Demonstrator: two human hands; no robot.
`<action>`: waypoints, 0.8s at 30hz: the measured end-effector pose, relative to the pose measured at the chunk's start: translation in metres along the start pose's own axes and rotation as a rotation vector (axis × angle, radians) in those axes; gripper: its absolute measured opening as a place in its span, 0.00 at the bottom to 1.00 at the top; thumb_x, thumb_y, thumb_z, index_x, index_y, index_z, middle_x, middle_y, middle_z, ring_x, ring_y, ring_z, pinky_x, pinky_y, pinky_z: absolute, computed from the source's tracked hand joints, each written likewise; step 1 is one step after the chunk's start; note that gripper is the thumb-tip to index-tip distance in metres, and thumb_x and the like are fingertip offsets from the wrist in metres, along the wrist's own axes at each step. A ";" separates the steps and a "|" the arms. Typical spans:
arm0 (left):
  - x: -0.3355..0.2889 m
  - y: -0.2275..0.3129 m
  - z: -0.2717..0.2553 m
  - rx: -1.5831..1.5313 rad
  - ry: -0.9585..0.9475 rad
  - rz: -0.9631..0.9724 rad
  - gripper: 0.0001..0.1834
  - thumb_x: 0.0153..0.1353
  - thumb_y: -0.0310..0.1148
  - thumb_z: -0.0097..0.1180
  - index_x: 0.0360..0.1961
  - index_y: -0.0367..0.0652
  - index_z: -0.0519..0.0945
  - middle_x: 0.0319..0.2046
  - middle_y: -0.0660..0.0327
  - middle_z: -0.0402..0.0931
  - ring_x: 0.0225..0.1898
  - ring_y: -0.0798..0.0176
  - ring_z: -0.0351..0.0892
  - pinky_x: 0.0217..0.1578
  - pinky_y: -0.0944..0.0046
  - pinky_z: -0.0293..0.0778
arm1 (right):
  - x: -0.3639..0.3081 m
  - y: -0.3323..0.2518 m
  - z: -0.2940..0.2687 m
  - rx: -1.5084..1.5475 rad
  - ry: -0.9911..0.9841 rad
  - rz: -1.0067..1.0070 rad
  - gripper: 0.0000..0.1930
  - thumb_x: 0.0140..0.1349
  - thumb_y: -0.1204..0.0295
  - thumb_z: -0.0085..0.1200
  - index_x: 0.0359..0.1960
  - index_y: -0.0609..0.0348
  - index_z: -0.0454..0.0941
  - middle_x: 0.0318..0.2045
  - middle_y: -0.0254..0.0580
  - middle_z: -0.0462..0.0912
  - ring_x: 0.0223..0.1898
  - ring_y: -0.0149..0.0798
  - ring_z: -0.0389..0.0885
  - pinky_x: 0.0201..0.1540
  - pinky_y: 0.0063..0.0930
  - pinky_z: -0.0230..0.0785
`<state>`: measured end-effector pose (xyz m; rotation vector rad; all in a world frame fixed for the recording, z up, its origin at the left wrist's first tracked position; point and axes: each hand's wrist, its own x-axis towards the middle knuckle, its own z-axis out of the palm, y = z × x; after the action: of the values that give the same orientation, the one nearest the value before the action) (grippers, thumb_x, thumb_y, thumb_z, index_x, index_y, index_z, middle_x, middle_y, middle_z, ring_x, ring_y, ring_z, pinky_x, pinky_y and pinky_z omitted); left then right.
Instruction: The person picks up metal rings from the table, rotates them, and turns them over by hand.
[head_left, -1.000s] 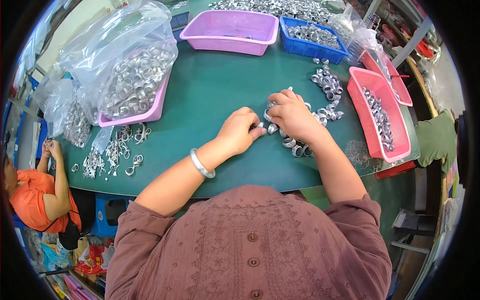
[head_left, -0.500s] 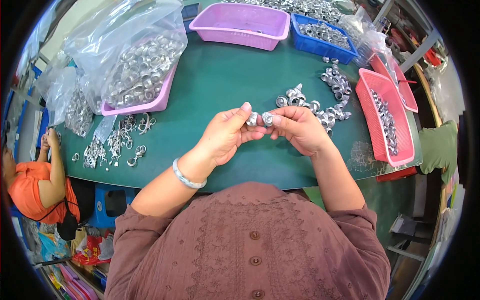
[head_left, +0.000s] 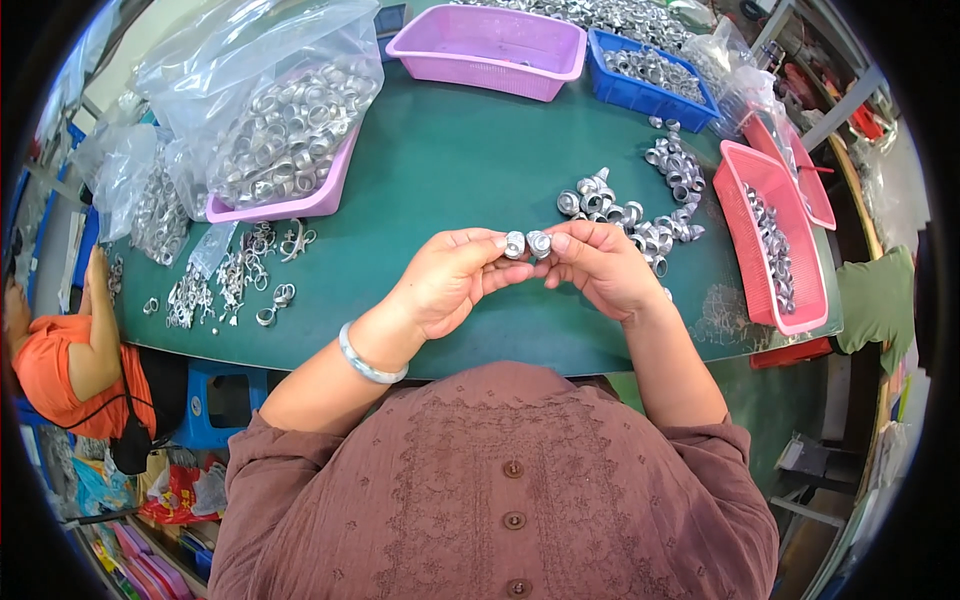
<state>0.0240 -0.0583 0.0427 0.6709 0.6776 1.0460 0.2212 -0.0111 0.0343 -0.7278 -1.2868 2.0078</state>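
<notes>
Over the near part of the green table [head_left: 450, 170], my two hands meet fingertip to fingertip. My left hand [head_left: 455, 280], with a pale bangle [head_left: 365, 358] on its wrist, pinches a silver ring [head_left: 514, 245]. Close beside it, my right hand [head_left: 605, 270] pinches a second silver ring [head_left: 539, 244], its broad face turned up. Just beyond my right hand lies a loose cluster of silver rings [head_left: 600, 200]. A curved line of more rings [head_left: 677, 170] runs farther to the right.
A pink basket [head_left: 735, 240] of rings stands right, a blue tray [head_left: 640, 95] and purple basket [head_left: 480, 80] at the back. Left, a plastic bag of rings [head_left: 290, 135] sits in another purple basket [head_left: 280, 208], near small silver pieces [head_left: 245, 265]. A person in orange [head_left: 70, 370] sits far left.
My left thumb has come down onto its ring, and both rings are turned slightly. The hands stay nearly in place. The person at far left has raised an arm.
</notes>
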 end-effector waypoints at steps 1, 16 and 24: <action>0.000 0.000 0.000 0.000 -0.001 -0.001 0.14 0.63 0.29 0.42 0.41 0.26 0.73 0.41 0.50 0.75 0.43 0.58 0.77 0.47 0.67 0.74 | 0.000 0.000 0.000 0.017 -0.007 -0.005 0.12 0.62 0.71 0.47 0.40 0.69 0.73 0.31 0.42 0.78 0.31 0.31 0.75 0.35 0.22 0.68; -0.006 -0.003 0.000 -0.047 0.041 0.002 0.12 0.62 0.29 0.46 0.40 0.30 0.75 0.39 0.52 0.76 0.40 0.62 0.78 0.43 0.69 0.76 | -0.004 0.000 0.005 0.045 -0.015 0.000 0.11 0.61 0.72 0.48 0.39 0.68 0.73 0.31 0.42 0.78 0.32 0.31 0.76 0.34 0.22 0.70; -0.008 -0.004 0.001 -0.015 0.088 0.078 0.14 0.58 0.24 0.50 0.46 0.35 0.67 0.39 0.56 0.73 0.41 0.63 0.76 0.44 0.70 0.74 | -0.005 0.000 0.012 0.084 0.061 -0.115 0.16 0.52 0.81 0.55 0.43 0.65 0.68 0.38 0.44 0.76 0.37 0.34 0.77 0.38 0.25 0.73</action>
<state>0.0239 -0.0673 0.0418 0.6447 0.7240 1.1567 0.2158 -0.0214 0.0395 -0.6551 -1.1751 1.9205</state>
